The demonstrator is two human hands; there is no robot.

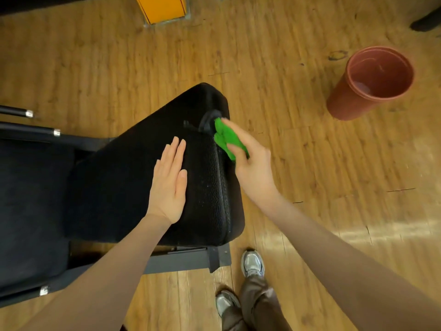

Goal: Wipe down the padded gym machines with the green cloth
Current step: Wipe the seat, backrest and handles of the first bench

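starting at the far left, two thin black bars (16, 111) with silver tips jut in over the wood floor (298, 144), and below them a dark seat cushion (31, 206) fills the left edge, sitting on a grey metal frame (188, 259) that shows beneath the pads. next to it lies the black padded bench pad (114, 177), textured leather with a stitched seam along its right side, angled up and away toward the middle of the view. the left hand (168, 185) rests flat on top of this pad, palm down, fingers straight and together, grasping nothing. just beyond it, at the pad's right edge, a black round knob (208, 119) sticks out of the side. the green cloth (226, 139) is bunched against that knob and the pad's right edge, and the right hand (248, 161) grips it, fingers and thumb curled round the wad so that green shows between them. both forearms wear brown sleeves (334, 254) reaching in from the bottom. lower down, right of the frame, two grey sneakers (252, 263) and brown trouser legs stand on the floor. at the top, left of centre, an orange box (162, 8) sits at the floor's edge. well apart to the upper right, a terracotta-coloured bucket (370, 84) stands on the floor, open top toward the camera, and a dark shape (427, 21) cuts into the top right corner.
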